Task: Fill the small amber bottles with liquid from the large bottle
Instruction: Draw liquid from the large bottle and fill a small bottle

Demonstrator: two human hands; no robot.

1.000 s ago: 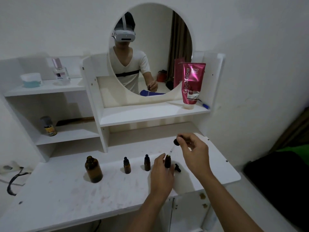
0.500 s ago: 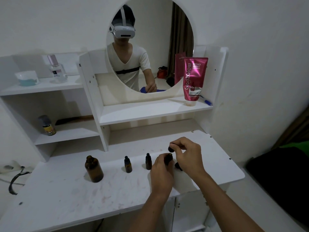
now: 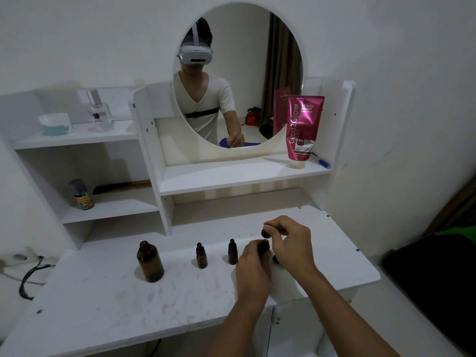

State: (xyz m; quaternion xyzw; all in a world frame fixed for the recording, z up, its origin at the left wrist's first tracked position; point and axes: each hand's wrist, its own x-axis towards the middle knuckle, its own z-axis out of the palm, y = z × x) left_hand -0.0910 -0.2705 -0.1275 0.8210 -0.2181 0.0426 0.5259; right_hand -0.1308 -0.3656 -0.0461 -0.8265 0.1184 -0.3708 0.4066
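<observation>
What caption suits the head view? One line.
Left hand steadies a small amber bottle while right hand lowers its dropper cap.

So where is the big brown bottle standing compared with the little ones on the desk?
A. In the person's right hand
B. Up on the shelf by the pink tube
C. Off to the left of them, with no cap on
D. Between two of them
C: the large bottle stands alone at the left end of the row, its neck open, while the capped small bottles sit further right.

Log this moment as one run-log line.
left hand: holds small bottle | right hand: pinches dropper cap above it | large bottle: uncapped, untouched
</observation>
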